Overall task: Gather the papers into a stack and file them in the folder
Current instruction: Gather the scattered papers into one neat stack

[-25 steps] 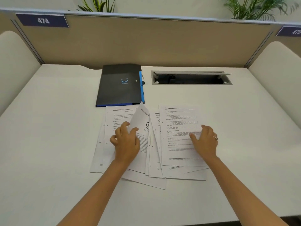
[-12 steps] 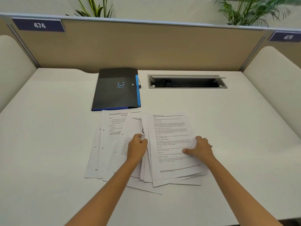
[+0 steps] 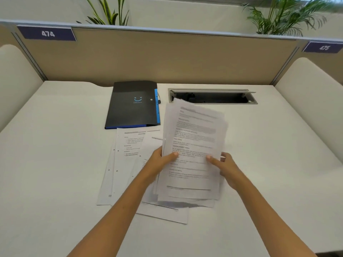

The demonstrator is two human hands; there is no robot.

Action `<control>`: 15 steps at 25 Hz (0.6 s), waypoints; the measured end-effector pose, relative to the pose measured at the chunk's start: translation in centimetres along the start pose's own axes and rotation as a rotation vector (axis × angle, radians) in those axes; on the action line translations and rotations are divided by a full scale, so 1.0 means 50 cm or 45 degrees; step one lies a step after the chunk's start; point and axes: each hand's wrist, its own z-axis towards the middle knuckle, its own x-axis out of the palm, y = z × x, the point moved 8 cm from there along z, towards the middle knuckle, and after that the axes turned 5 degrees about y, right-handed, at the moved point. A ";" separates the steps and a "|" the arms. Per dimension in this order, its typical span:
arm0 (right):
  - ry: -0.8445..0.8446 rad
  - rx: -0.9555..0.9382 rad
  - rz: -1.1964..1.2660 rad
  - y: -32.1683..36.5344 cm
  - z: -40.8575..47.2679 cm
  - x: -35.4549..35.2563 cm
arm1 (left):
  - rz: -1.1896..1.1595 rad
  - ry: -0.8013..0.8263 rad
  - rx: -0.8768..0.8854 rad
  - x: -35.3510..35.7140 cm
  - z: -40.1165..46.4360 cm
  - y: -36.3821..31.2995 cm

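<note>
Lifted now, papers [image 3: 193, 145] (blurred) between both hands.

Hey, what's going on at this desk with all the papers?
A person is tidying loose printed sheets. Their left hand and right hand grip a bundle of papers by its side edges, tilted up off the white desk. Several sheets lie spread on the desk to the left of and under the bundle, not yet gathered. The black folder lies closed just beyond them, so nothing is filed yet.
</note>
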 end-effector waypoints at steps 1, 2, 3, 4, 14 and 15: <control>0.184 -0.039 0.162 0.022 -0.006 0.017 | -0.055 0.045 0.022 -0.002 -0.002 -0.024; 0.286 -0.100 0.238 0.048 -0.015 0.027 | -0.074 0.080 0.055 -0.006 -0.004 -0.049; 0.306 -0.179 0.233 0.075 -0.023 0.031 | -0.058 0.105 0.093 -0.009 -0.007 -0.074; 0.272 -0.272 0.194 0.103 -0.031 0.034 | -0.025 0.115 0.135 -0.012 -0.009 -0.097; 0.141 -0.674 0.014 0.185 -0.077 0.088 | 0.066 -0.022 0.303 -0.065 -0.021 -0.185; 0.139 -0.670 0.032 0.177 -0.072 0.091 | 0.076 -0.037 0.262 -0.065 -0.014 -0.175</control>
